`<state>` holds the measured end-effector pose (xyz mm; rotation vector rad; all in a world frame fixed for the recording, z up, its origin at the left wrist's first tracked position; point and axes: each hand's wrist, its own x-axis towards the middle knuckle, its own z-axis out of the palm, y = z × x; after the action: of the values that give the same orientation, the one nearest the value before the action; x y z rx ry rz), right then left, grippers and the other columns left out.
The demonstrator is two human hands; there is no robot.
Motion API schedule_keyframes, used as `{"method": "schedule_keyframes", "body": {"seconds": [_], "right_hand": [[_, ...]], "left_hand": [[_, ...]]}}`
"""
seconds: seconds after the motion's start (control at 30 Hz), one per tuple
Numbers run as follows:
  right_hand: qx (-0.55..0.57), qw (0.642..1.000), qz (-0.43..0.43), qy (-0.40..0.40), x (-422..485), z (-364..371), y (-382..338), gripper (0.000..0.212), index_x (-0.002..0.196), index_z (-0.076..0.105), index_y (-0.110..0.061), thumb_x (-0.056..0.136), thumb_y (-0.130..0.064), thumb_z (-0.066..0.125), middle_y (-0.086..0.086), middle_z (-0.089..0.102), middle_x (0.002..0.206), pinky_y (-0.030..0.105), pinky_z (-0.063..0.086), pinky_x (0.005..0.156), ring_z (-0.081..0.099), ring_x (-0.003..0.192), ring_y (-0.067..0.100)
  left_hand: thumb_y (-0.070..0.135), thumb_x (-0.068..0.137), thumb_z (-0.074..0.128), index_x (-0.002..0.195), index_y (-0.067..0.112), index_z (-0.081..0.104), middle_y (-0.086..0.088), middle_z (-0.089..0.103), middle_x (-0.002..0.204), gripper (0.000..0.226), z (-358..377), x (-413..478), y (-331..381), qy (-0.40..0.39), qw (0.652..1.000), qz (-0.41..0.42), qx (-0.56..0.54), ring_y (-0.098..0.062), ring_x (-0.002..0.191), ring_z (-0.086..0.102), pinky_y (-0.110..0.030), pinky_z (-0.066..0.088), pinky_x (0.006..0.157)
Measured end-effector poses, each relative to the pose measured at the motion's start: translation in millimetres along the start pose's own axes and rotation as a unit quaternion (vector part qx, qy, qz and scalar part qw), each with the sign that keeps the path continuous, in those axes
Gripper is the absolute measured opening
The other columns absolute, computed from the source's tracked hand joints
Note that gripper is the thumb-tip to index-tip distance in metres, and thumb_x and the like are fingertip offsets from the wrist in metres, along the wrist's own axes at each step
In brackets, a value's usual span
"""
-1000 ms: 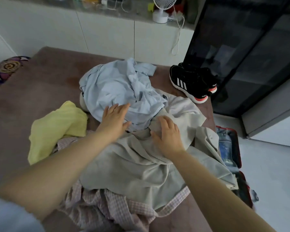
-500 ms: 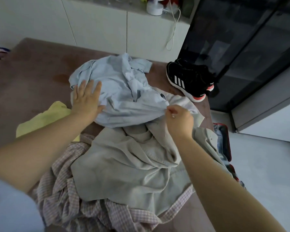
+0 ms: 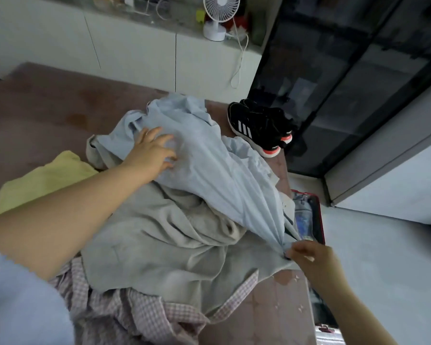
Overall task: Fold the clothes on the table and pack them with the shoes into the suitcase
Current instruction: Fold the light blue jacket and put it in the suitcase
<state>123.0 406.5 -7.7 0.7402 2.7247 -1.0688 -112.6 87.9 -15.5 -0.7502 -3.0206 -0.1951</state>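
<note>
A: Left hand (image 3: pixel 151 155)?
B: Pressing flat, fingers spread, on the light blue shirt (image 3: pixel 209 170) mid-bench (image 3: pixel 47 115).
A: Right hand (image 3: pixel 309 255)?
B: Pinching the shirt's corner at the bench's right edge, stretching it taut above the suitcase (image 3: pixel 319 220).
A: Room?
B: Lying bare at far left; 2 shoes (image 3: pixel 259 128) sitting at the far right corner.

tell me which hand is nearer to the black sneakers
Left, by a small margin. The left hand rests on the light blue shirt, left of the black sneakers; the right hand pinches the shirt's end further toward the camera.
</note>
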Motion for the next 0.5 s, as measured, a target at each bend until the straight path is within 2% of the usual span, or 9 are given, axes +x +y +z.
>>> {"method": "schedule_keyframes", "body": {"seconds": [0.07,0.13,0.2,0.23,0.3,0.37,0.43,0.5], "right_hand": [[0.0,1.0,0.016,-0.002,4.1,8.7,-3.6,0.025,0.062,0.061,-0.028,0.078,-0.013,0.071,-0.012,0.062,0.059,0.018,0.041,0.057,0.058,0.061,0.009],[0.02,0.999,0.043,0.018,11.7,9.1,-12.8,0.015,0.078,0.057,-0.02,0.076,-0.021,0.072,-0.005,0.06,0.071,0.022,0.039,0.056,0.056,0.065,0.018],[0.012,0.998,0.043,0.047,21.3,7.4,-26.9,0.035,0.094,0.048,-0.016,0.074,-0.029,0.074,0.002,0.058,0.087,0.028,0.042,0.062,0.056,0.075,0.018],[-0.006,0.998,0.015,0.061,28.7,8.7,-34.9,0.041,0.099,0.046,-0.017,0.074,-0.034,0.074,0.001,0.056,0.094,0.034,0.045,0.073,0.056,0.084,0.021],[-0.041,0.996,-0.059,0.058,44.1,13.9,-57.4,0.046,0.11,0.046,-0.02,0.076,-0.04,0.071,-0.003,0.054,0.109,0.043,0.042,0.095,0.053,0.104,0.022],[-0.059,0.991,-0.113,0.031,60.1,24.9,-84.5,0.051,0.122,0.046,-0.022,0.081,-0.043,0.065,-0.002,0.052,0.124,0.042,0.038,0.101,0.05,0.116,0.022],[-0.059,0.987,-0.148,0.01,74.0,40.5,-111.5,0.058,0.132,0.04,-0.018,0.084,-0.041,0.062,0.003,0.05,0.131,0.039,0.035,0.102,0.047,0.121,0.026],[-0.045,0.983,-0.175,-0.016,81.1,56.5,-131.2,0.066,0.139,0.029,-0.012,0.086,-0.037,0.061,0.007,0.046,0.137,0.04,0.029,0.107,0.042,0.127,0.026]], "left_hand": [[0.031,0.091,0.055,0.103,0.023,0.069,0.001,0.033,0.149,0.02,0.7,2.3,7.5,-0.012,1.0,0.006,0.004,-0.028,0.141,0.011,-0.039,-0.002,0.113],[0.026,0.091,0.055,0.104,0.019,0.066,0.001,0.036,0.147,0.019,0.4,-0.3,9.4,0.015,1.0,0.005,-0.002,-0.027,0.14,0.018,-0.039,0.002,0.113],[0.022,0.089,0.058,0.118,0.015,0.058,-0.003,0.037,0.146,0.03,-3.8,-2.3,11.7,0.067,0.997,0.01,-0.027,-0.027,0.137,0.025,-0.04,0.005,0.114],[0.02,0.088,0.059,0.127,0.015,0.051,-0.005,0.035,0.147,0.04,-6.6,-1.7,14.0,0.083,0.996,0.015,-0.04,-0.027,0.137,0.025,-0.04,0.005,0.114],[0.019,0.088,0.059,0.142,0.02,0.033,-0.005,0.026,0.152,0.06,-11.3,5.5,18.2,0.071,0.997,0.023,-0.031,-0.028,0.14,0.019,-0.04,0.003,0.115],[0.025,0.091,0.055,0.146,0.028,0.022,-0.003,0.014,0.156,0.065,-13.8,17.7,21.9,0.024,0.999,0.021,0.0,-0.027,0.143,0.008,-0.041,-0.001,0.116],[0.028,0.092,0.054,0.142,0.03,0.033,-0.001,0.01,0.157,0.055,-13.0,29.1,25.0,-0.012,1.0,0.02,0.02,-0.025,0.144,0.0,-0.041,-0.005,0.115],[0.027,0.092,0.052,0.127,0.026,0.054,0.0,0.023,0.154,0.035,-12.5,36.2,27.1,-0.011,0.999,0.032,0.03,-0.023,0.144,0.004,-0.04,-0.006,0.115]]}}
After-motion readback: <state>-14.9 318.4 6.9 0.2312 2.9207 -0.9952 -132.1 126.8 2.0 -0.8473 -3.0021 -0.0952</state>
